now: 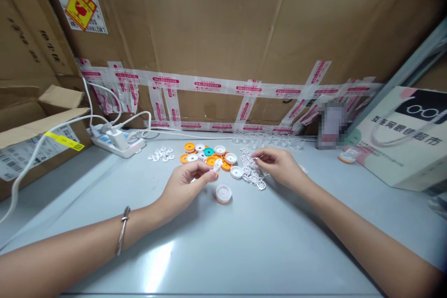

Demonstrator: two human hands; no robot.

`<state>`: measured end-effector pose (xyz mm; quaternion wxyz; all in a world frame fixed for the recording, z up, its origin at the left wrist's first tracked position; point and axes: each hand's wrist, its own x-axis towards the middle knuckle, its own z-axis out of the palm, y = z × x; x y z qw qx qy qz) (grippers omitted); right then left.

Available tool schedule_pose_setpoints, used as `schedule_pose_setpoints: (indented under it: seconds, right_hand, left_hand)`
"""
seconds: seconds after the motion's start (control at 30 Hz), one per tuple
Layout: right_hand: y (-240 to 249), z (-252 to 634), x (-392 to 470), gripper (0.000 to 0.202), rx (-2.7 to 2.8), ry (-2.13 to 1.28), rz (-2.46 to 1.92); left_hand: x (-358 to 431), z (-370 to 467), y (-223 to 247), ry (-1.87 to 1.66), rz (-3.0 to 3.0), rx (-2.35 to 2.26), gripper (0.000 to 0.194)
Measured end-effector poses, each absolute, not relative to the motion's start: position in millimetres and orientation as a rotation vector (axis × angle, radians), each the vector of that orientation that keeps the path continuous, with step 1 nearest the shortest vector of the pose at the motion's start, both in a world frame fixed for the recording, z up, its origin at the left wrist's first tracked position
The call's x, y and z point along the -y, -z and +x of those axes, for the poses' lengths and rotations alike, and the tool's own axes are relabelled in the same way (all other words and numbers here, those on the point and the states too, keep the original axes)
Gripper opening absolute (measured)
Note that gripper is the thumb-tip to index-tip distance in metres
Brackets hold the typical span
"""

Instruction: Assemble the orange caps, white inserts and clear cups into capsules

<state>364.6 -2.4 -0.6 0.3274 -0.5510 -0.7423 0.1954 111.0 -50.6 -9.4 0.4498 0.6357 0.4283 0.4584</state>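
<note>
My left hand (186,186), with a silver bangle at the wrist, is closed in a pinch on a small white plastic part (218,164). It hovers before a cluster of round caps, some orange (189,147), some white (236,172) and a teal one (208,152). My right hand (279,164) reaches over a pile of white spoked plastic pieces (258,181); its thumb and forefinger pinch one small white piece, partly hidden by the fingers. Below my left fingertips, a round white-and-orange case (223,193) stands on the grey table (244,251).
White knobbed parts (161,154) lie at the left, near a power strip (118,142) with cables. Clear plastic rings (268,139) line the back. Cardboard boxes (209,23) rise behind; a white printed bag (401,139) and another small case (349,155) stand right.
</note>
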Motion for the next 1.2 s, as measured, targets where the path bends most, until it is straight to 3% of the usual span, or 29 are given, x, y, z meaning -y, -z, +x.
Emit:
schedule_pose_setpoints:
  seconds: [0.17,0.4,0.67,1.2]
  right_hand:
    - [-3,345,16,0.032,1.572,-1.227,-1.391]
    - [-7,319,37,0.024,1.286,-1.683,-1.164]
    - [-7,311,46,0.019,1.184,-1.779,-1.105]
    - [-4,310,48,0.02,1.259,-1.798,-1.083]
  left_hand:
    - [51,110,10,-1.115,1.732,-1.107,0.018]
    - [48,105,13,-1.153,2.258,-0.971,0.012]
    - [49,105,18,-1.11,2.827,-0.969,0.016]
    - [50,105,20,-0.969,2.924,-1.054,0.019]
